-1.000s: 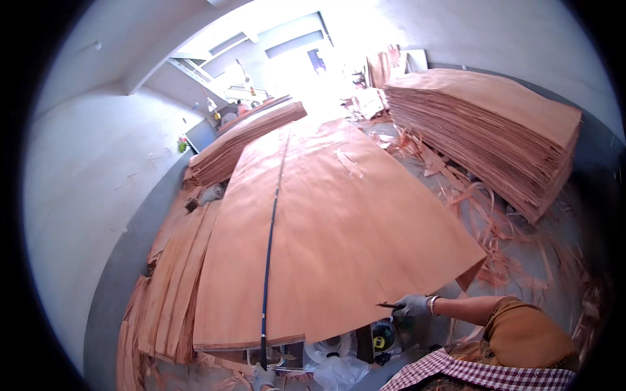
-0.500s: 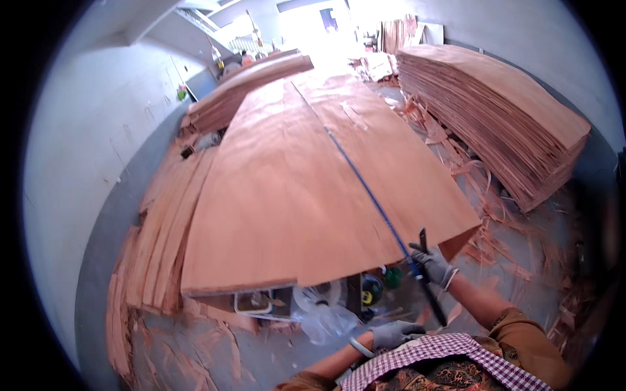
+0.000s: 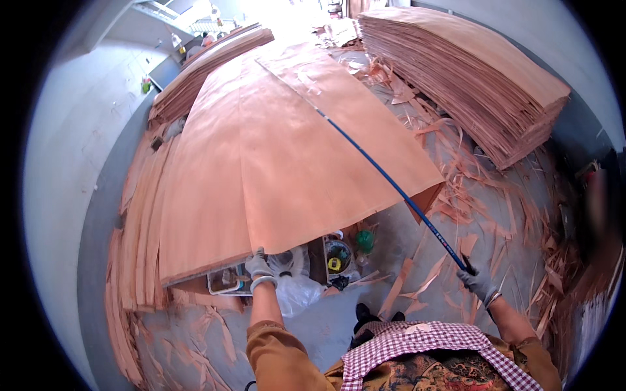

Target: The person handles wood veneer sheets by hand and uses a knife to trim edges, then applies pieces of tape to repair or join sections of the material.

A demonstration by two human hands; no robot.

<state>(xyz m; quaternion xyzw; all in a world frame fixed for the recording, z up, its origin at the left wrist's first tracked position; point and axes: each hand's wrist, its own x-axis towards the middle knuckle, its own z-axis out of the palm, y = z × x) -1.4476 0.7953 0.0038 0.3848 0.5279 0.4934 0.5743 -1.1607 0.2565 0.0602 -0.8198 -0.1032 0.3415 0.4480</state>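
Observation:
A long pinkish wood veneer sheet (image 3: 300,176) lies on a waist-high pile ahead of me, a seam running lengthwise. My gloved left hand (image 3: 259,266) is closed on its near edge, left of centre. My gloved right hand (image 3: 478,282), out to the right beyond the pile, grips a long blue pole (image 3: 365,155) that slants across the sheet to its far end. A short dark tool (image 3: 467,264) shows in the same hand. Under the near edge are a white tray (image 3: 223,281), a clear plastic bag (image 3: 297,293), a container with a yellow object (image 3: 335,264) and a green round object (image 3: 364,242).
A tall veneer stack (image 3: 460,88) stands at the right, another stack (image 3: 202,68) at the back left. Loose strips (image 3: 134,260) line the left side of the pile. Pink scraps (image 3: 450,205) litter the grey floor. A pale wall (image 3: 65,169) runs along the left.
The pole has swung rightward from lying lengthwise to a diagonal. My right hand moved down and right with it. My left hand moved up from the lower edge onto the sheet's edge.

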